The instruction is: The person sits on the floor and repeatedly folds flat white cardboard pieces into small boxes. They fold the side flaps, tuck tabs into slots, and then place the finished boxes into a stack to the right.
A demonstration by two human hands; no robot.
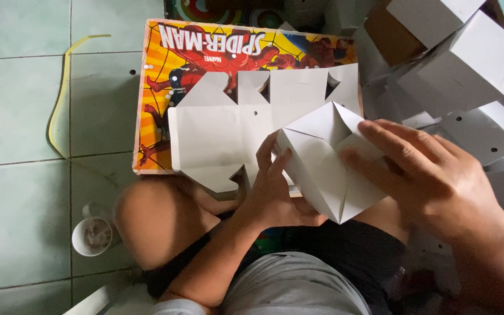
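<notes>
**White cardboard box, half folded, held between our two hands**

The white cardboard box (328,169) sits above our lap, tilted, with its open top turned toward the camera and its inner flaps meeting in a shallow V. It is only partly formed: one side runs on into a flat white cut-out sheet (223,140) that lies spread across a colourful printed board (164,52) on the green tiled floor (18,116).

Our left hand (272,186) grips the box on its left edge. The fingers (266,153) stand nearly straight and close together, pressed against the wall where box and flat sheet meet, while the thumb side wraps the lower edge.

Our right hand (433,175) covers the right side of the box. Its fingers (380,137) are extended and slightly spread, lying flat on the upper right flap and wall; the hand presses rather than clenches.

To the upper right, a stack of finished white boxes (468,64) is piled, closed, so we cannot tell what they hold. At lower left, beside our bare knee, a small white cup (91,236) stands on the tiles, with something pale and blurred inside. A curl of yellow strip (59,111) lies on the floor, well apart.
</notes>
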